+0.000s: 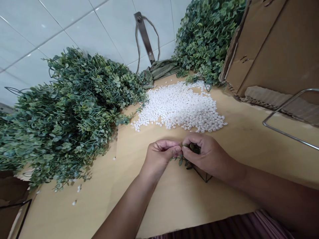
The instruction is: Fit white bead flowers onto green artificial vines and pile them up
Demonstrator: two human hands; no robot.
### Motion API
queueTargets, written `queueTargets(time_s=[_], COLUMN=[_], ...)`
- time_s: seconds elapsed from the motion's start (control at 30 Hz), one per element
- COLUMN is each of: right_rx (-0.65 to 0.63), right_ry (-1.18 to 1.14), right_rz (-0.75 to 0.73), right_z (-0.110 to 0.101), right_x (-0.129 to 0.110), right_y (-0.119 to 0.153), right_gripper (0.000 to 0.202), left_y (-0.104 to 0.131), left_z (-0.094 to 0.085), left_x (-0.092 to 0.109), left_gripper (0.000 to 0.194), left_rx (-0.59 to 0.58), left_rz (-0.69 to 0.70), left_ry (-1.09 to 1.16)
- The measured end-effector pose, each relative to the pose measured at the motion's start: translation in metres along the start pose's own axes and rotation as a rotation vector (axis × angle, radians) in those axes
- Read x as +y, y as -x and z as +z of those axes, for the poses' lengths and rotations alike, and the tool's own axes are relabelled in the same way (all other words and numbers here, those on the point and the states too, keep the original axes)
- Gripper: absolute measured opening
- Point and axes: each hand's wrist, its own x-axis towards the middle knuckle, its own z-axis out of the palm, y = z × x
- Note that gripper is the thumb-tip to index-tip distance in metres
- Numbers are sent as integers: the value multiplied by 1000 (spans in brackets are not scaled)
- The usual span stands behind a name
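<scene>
Far to the left of the left hand sits a big heap of leaves (82, 109). It may be kept off to the side so the hands have room.

The left hand (160, 156) is pinched tight, thumb on finger, on a small sprig (180, 161). The sprig is between the two hands, just over the table (132, 146). It looks thin, so a tip pinch likely suits it best.

Just past both hands is a pile of white bits (179, 104). They are probably there so that either hand can get to them fast.

The right hand (208, 152) pinches the sprig too, its tips touching the left ones. Maybe two hands are needed to keep such a small thing from slipping. A dark thin bit (205, 179) pokes out below this hand; I can't tell if it is joined to the sprig.

Beyond the right hand is a bushy clump (209, 39), and farther right stands a box (269, 49).
</scene>
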Motion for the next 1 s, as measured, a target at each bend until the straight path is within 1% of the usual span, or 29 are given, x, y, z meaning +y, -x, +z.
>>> queueTargets(time_s=[0.13, 0.2, 0.27, 0.33, 0.4, 0.47, 0.5, 0.53, 0.57, 0.67, 0.7, 0.73, 0.77, 0.83, 0.87, 0.9, 1.0], right_rx=[3, 14, 25, 34, 44, 51, 31, -18, -100, -426, -484, -487, -448, -312, -259, -234, -274], right_ry=[-34, -55, -80, -117, -151, -171, -184, -216, -274, -571, -649, -681, -664, -545, -479, -432, -425], right_rz=[10, -13, -3, 38, 62, 54, 50, 48, 50, 61, 73, 93, 124, 187, 206, 215, 194], right_z=[-1, -2, -3, -4, -5, -7, -9, -12, -15, -25, -27, -29, -29, -25, -22, -18, -7], right_x=[0, -1, 0, 1, 2, 1, -1, -3, -6, -15, -17, -18, -18, -15, -13, -11, -6], right_y=[-4, -6, -7, -6, -5, -3, -3, -2, -1, -2, -3, -4, -5, -6, -5, -5, -3], right_gripper=[14, 14, 14, 14, 14, 13, 13, 16, 21, 45, 50, 51, 48, 37, 31, 26, 20], left_y=[-2, -2, -2, -1, -1, -1, -2, -2, -2, -1, 1, 2, 3, 5, 5, 5, 3], left_z=[-2, -10, -20, -30, -36, -36, -35, -34, -32, -30, -30, -30, -30, -29, -29, -28, -26], left_x=[3, 8, 14, 18, 18, 15, 13, 11, 10, 12, 13, 14, 15, 17, 17, 16, 14], left_gripper=[27, 28, 32, 34, 32, 27, 22, 17, 13, 10, 10, 10, 10, 9, 8, 6, 4], left_rx=[-29, -45, -55, -99, -157, -184, -186, -187, -189, -201, -205, -211, -216, -225, -232, -233, -179], left_rz=[56, 118, 162, 159, 146, 160, 174, 186, 192, 195, 190, 186, 186, 202, 222, 252, 380], left_ry=[-22, -78, -187, -301, -364, -386, -399, -412, -422, -415, -400, -383, -365, -335, -327, -327, -343])
